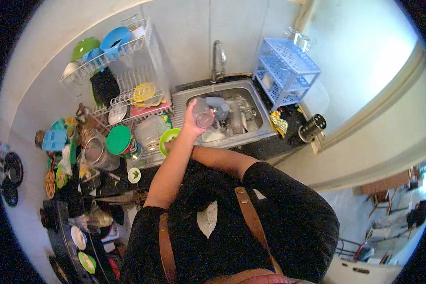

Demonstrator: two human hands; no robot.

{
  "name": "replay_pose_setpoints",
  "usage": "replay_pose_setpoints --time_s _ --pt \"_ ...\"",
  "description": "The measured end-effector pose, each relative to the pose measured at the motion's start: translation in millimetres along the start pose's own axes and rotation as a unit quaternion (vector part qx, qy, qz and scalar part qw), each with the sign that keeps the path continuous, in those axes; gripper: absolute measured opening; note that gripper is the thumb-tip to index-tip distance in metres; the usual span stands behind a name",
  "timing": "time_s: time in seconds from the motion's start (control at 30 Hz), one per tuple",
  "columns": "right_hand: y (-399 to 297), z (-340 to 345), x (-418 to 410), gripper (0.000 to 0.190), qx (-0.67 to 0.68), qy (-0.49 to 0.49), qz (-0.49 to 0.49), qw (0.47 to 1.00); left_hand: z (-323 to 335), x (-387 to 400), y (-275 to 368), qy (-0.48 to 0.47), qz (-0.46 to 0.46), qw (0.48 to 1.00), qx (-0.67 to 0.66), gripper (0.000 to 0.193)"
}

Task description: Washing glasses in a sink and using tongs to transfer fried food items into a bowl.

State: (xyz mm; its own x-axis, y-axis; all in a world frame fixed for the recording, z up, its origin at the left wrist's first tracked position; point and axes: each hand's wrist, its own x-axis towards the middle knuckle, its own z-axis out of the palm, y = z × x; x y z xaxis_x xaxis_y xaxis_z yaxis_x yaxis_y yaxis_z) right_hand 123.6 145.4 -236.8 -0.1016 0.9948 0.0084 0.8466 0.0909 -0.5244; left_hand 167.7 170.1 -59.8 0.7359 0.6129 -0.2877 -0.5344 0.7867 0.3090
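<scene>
My left hand (192,122) is wrapped around a clear drinking glass (203,115), held tilted over the near left part of the steel sink (227,142). Crossing beneath my left forearm, my right arm reaches to a lime-green bowl (164,137) on the drainboard. My right hand (168,145) is at the inside of that bowl, partly covered by the left forearm, so its grip is hidden. In the sink basin lie a grey-blue plastic piece (216,103), a pale cup or bowl (208,136) and several wet items of glass and metal.
A curved faucet (218,62) rises behind the sink. To its right stand a blue plastic rack (287,64), a yellow patterned cloth (279,123) and a perforated steel utensil holder (312,127). Leftward are a wire dish rack (152,53), a green-lidded tub (119,140) and a small white dish (134,175).
</scene>
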Motion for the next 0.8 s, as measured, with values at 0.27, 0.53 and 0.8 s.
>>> replay_pose_setpoints --time_s 0.27,0.53,0.8 --pt "-65.1 -146.1 -6.7 0.046 -0.05 -0.06 -0.199 0.977 44.5 20.4 -27.1 0.048 -0.032 0.998 0.002 0.05" --pt "-108.1 -183.7 23.2 0.043 0.081 -0.051 -0.23 0.968 5.1 34.9 -28.7 -0.021 -0.031 0.999 0.03 0.05" --pt "-146.8 -192.5 73.8 0.041 0.202 -0.066 -0.255 0.943 13.9 17.1 -29.5 0.038 -0.048 0.997 0.05 0.053"
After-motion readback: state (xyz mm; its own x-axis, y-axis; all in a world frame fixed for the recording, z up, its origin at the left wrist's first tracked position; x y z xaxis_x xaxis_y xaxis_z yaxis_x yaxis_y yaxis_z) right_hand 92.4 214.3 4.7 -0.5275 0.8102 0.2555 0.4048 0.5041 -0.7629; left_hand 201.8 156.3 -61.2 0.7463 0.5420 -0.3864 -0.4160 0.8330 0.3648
